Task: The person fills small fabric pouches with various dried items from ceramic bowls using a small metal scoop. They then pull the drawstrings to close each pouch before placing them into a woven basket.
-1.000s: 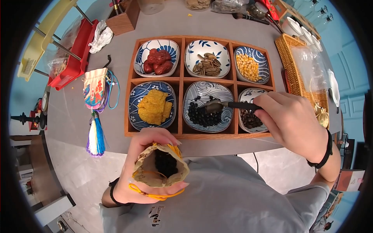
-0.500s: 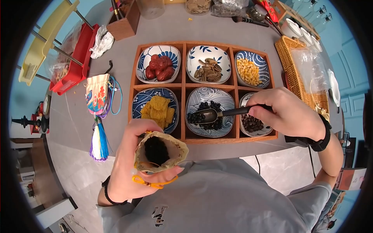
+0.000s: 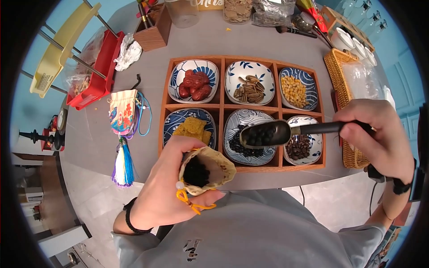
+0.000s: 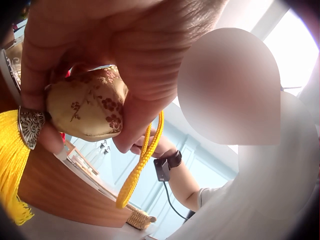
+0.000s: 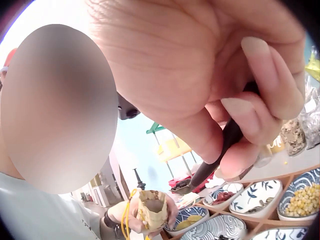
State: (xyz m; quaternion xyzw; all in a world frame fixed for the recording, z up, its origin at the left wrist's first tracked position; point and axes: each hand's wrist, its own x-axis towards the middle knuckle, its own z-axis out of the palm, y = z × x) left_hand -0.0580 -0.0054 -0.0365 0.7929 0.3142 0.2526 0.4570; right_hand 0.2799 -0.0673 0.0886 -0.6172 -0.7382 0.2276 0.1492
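My left hand (image 3: 163, 190) grips a gold drawstring pouch (image 3: 222, 172), its mouth tilted up towards the head camera and dark beans inside. In the left wrist view, the pouch shows brown blossoms, a yellow cord (image 4: 140, 172) and a yellow tassel (image 4: 11, 160) under a silver cap. My right hand (image 3: 380, 131) holds the dark handle of a small scoop (image 3: 282, 136) loaded with black beans. The scoop overlaps a blue-and-white bowl (image 3: 250, 117) of black beans (image 3: 243, 149) in the head view, to the right of the pouch mouth.
A divided wooden tray (image 3: 222, 96) holds bowls of red dates (image 3: 195, 85), striped seeds (image 3: 249, 90), corn kernels (image 3: 292, 91), yellow pieces (image 3: 194, 127) and brown beans (image 3: 298, 147). Left of it lies an embroidered pouch (image 3: 122, 111) with tassels. A wicker basket (image 3: 338, 82) stands at right.
The scoop, earlier down among the black beans in the bowl, has come up with a load of beans. My right hand has moved right; the left still holds the pouch.
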